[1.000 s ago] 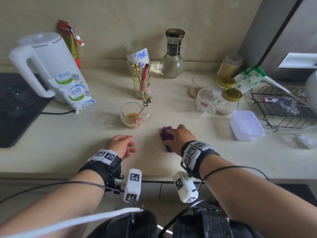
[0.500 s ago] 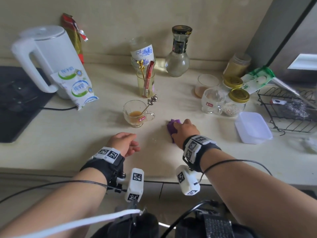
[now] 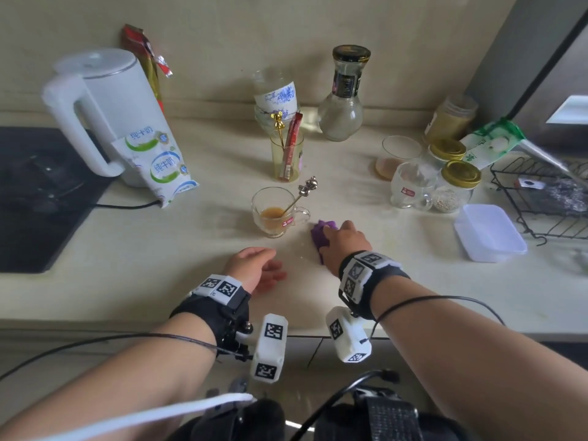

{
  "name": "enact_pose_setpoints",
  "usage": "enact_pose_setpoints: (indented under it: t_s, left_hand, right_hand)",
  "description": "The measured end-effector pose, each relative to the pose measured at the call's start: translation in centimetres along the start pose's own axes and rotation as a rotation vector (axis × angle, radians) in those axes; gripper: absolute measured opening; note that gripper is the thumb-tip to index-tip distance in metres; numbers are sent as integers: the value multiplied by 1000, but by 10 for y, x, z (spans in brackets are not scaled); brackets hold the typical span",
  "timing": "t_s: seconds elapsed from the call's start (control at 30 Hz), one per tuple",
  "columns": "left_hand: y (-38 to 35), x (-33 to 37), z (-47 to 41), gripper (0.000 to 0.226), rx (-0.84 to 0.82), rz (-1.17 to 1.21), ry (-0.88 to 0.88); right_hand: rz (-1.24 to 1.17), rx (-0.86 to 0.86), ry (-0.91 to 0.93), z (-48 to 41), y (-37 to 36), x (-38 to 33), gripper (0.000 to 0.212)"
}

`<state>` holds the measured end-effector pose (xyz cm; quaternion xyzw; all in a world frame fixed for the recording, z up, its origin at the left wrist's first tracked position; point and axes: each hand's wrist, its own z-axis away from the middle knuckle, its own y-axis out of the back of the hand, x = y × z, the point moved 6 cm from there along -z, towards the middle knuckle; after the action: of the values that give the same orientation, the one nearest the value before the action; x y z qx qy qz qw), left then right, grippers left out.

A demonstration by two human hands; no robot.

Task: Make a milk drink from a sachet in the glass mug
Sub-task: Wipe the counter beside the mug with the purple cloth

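At the far left of the surface (image 3: 159,249), a white kettle (image 3: 108,100) with a milk pouch (image 3: 159,163) leaning against its base. Near the front edge, the left hand (image 3: 254,268), resting much as before, fingers loosely curled, holding nothing. Just beyond it, the glass mug (image 3: 273,214), upright, with a little amber liquid at the bottom and a spoon (image 3: 299,197) leaning on its rim. Behind the mug, a tall glass (image 3: 286,160) with a red sachet (image 3: 291,144) standing in it. Right of the mug, a purple cloth (image 3: 321,233) under the right hand (image 3: 345,241), fingers bent over it, holding it down; closer to the mug's handle than a second ago, now just beside it. Further right, gold-lidded jars (image 3: 461,175), a plastic box (image 3: 488,232), a wire rack (image 3: 541,198).
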<state>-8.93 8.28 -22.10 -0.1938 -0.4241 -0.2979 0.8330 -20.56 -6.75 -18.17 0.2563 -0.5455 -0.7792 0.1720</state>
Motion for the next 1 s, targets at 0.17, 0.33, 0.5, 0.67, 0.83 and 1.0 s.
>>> enact_pose_setpoints:
  t_s: [0.17,0.33,0.5,0.67,0.83,1.0]
  left_hand:
    - [-22,13,0,1,-21,-27,-33]
    - [-32,25,-7,8,23,-18,-45]
    - [-49,32,-14,9,53,-36,-34]
    - [-67,35,-19,9,80,-53,-53]
    - [-79,31,-20,10,105,-49,-47]
    - [-94,28,-25,11,120,-71,-44]
  right_hand:
    - [23,-4,95,5,-7,-6,43]
    - [7,-73,173,6,-8,-1,46]
    - [-35,-26,2,-7,12,50,39]
    - [3,-81,143,-12,10,51,42]
    - [-77,-178,241,-15,0,46,44]
    - [-28,-91,91,-34,20,90,40]
